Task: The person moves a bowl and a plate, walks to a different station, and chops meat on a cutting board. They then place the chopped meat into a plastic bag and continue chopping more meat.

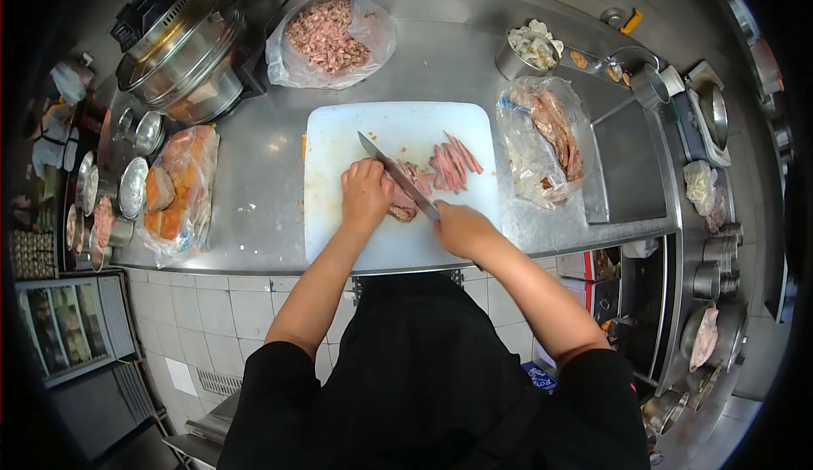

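Observation:
A white cutting board (339, 131) lies on the steel counter. My right hand (463, 231) is closed round the handle of a large knife (398, 174), whose blade slants up and left across a piece of meat (404, 205). Beside the blade, my left hand (367, 192) has its fingers curled together and pressed onto the meat's left side; its fingertips are partly hidden. Thin meat strips (455, 162) lie on the board to the right of the blade, with smaller slices close to the knife.
Behind the board sits a bag of diced meat (329, 36). To the right are a bag of cooked meat (542, 140), a metal pot (515, 57) and a sink (631, 165). Bagged bread (179, 186) and a glass-bowl appliance (182, 55) stand left.

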{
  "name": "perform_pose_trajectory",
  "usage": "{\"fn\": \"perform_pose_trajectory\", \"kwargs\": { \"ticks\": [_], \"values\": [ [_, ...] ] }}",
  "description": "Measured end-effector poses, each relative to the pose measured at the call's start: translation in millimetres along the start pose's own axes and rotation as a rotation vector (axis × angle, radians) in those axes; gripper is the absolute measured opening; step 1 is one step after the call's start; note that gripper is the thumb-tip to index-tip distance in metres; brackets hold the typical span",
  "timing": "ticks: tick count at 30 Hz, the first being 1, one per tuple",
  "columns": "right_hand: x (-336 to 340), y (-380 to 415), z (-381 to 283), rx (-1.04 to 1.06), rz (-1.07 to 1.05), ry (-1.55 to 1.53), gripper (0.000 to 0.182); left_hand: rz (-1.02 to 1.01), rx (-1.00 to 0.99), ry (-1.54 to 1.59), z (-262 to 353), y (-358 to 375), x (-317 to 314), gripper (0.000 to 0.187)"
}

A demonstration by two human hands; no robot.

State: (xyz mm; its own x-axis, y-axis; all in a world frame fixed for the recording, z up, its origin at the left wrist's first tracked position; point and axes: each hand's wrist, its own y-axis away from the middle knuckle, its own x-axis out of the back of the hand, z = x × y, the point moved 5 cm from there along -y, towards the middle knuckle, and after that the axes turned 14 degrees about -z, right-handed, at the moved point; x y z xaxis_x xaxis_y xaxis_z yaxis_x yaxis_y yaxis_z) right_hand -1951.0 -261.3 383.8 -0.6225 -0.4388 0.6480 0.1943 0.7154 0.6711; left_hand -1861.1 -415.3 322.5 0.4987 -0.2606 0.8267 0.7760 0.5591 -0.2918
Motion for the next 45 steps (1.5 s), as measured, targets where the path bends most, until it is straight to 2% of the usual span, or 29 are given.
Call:
{"fn": "perform_pose_trajectory", "kwargs": {
  "ticks": [5,11,13,14,16,18,20,21,24,26,29,30,32,36,38,40,45],
  "values": [
    [0.4,-38.5,4.2,0.077,0.188,-0.029,0.029,-0.003,0.014,-0.008,-3.0,2.6,-2.1,0.015],
    [46.6,36.1,-3.8,0.014,-0.030,-0.014,0.037,0.024,0.036,-0.001,-2.5,4.0,-1.8,0.018],
    [36.6,49.4,0.4,-0.034,-0.218,0.000,0.036,0.036,0.031,-0.002,-2.3,3.7,-1.7,0.018],
    [23.8,41.5,2.9,-0.035,-0.229,-0.005,0.036,0.021,0.023,0.003,-2.4,2.8,-2.2,0.018],
    [-1.1,7.5,6.5,0.079,0.016,-0.068,0.034,0.002,0.020,0.010,-3.3,2.1,-4.1,0.018],
    [-11.1,-30.7,-2.8,0.041,0.045,-0.052,0.032,-0.078,0.044,-0.022,-4.7,1.7,-5.7,0.019],
    [0.3,-49.3,-15.7,0.114,0.223,-0.041,0.028,-0.081,0.046,-0.026,-6.2,2.0,-3.8,0.019],
    [2.3,-52.9,-14.9,0.122,0.234,-0.042,0.028,-0.096,0.052,-0.020,-7.5,3.3,-3.7,0.020],
    [13.4,-40.0,-9.5,0.121,0.169,-0.001,0.028,-0.105,0.076,-0.042,-6.5,2.1,-5.6,0.021],
    [7.3,-7.2,-5.9,0.012,-0.052,-0.134,0.032,-0.096,0.087,-0.046,-6.0,3.0,-5.8,0.022],
    [-12.9,11.6,15.4,-0.049,-0.106,-0.097,0.034,-0.076,0.090,-0.054,-5.7,2.0,-5.8,0.022],
    [-18.1,5.4,17.4,-0.053,-0.113,-0.104,0.034,-0.066,0.073,-0.059,-3.7,2.9,-6.3,0.022],
    [-19.7,-12.1,14.8,0.038,0.067,-0.114,0.034,-0.078,0.069,-0.062,-1.6,1.9,-6.2,0.021],
    [-1.6,-39.7,4.6,0.037,0.064,-0.108,0.034,-0.064,0.060,0.041,-12.8,2.9,-6.5,0.016],
    [8.8,-35.1,4.4,0.112,0.152,0.000,0.033,-0.021,0.055,0.123,-18.2,8.4,-1.7,0.015],
    [12.2,-17.0,11.9,0.091,0.128,0.027,0.032,0.012,0.062,0.211,-20.0,11.9,-1.7,0.013],
    [28.9,48.4,4.6,0.045,-0.038,0.108,0.029,-0.015,0.091,0.021,-9.2,10.9,-0.1,0.018]
  ]
}}
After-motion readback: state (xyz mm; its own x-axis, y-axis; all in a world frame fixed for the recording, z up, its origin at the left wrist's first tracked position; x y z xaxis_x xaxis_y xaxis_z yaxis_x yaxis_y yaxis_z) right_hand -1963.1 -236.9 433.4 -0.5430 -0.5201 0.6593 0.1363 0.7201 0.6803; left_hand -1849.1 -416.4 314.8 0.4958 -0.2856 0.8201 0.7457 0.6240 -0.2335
